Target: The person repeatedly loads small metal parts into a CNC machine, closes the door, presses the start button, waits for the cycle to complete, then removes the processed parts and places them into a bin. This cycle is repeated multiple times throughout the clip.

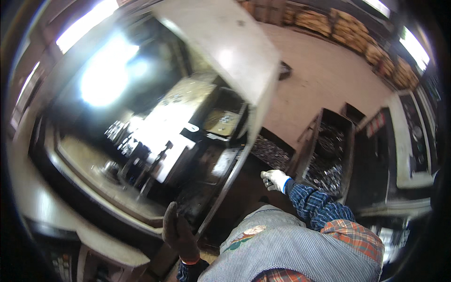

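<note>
My right hand (pixel 274 179), in a white work glove with a blue cuff, reaches out between the machine and the metal bins; its fingers are curled, and whether something is in them is unclear. My left hand (pixel 179 229), in a darker glove, is raised at the near edge of the machine opening with its fingers extended and nothing seen in it. Before me stands a machine tool (pixel 141 151) with a brightly lit interior, metal fixtures and scattered shiny chips. A long metal bin (pixel 352 148) holding many small shiny metal parts stands beyond my right forearm.
A white machine panel (pixel 229 46) juts out at the top. Near my right hand is a dark tray (pixel 278 151) of small metal pieces. A second machine (pixel 405 141) stands at the right. Filled sacks (pixel 313 23) are stacked along the far side of the floor.
</note>
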The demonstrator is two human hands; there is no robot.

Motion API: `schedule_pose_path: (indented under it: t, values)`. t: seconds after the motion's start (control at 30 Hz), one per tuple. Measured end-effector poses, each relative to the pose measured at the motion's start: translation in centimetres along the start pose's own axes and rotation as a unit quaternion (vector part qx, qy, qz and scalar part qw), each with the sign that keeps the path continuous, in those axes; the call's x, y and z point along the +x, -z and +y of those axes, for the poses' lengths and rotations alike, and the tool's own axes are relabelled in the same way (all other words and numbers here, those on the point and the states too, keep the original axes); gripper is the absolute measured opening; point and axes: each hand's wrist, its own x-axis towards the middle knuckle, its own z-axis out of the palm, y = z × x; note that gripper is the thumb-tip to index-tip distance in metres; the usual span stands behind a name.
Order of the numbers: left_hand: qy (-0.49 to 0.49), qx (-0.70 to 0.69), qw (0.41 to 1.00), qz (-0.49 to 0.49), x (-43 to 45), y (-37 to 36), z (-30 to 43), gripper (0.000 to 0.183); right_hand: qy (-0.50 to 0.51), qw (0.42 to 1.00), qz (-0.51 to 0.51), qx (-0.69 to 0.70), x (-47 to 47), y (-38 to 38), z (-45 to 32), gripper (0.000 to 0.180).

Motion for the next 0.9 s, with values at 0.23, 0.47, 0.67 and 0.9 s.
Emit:
schedule_pose_path:
  t: [0.23,0.47,0.67,0.9]
  values:
    - [0.475,-0.535,0.624,-0.314,-1.0,-11.5,1.2,0.033,0.162,0.924,0.25,0.242,-2.5,18.2,1.9,0.034]
    - [0.603,-0.485,0.547,-0.319,-6.3,-23.6,6.1,0.046,0.282,0.899,0.232,0.243,-8.4,32.3,-3.9,0.081]
    - [0.48,-0.479,0.558,-0.478,-9.7,-30.3,9.1,0.051,0.43,0.865,0.147,0.212,-11.8,30.7,-5.8,0.039]
    - [0.579,-0.473,0.434,-0.502,-13.1,-34.9,14.3,0.059,0.584,0.591,0.282,-0.48,-23.8,22.5,-5.6,0.041]
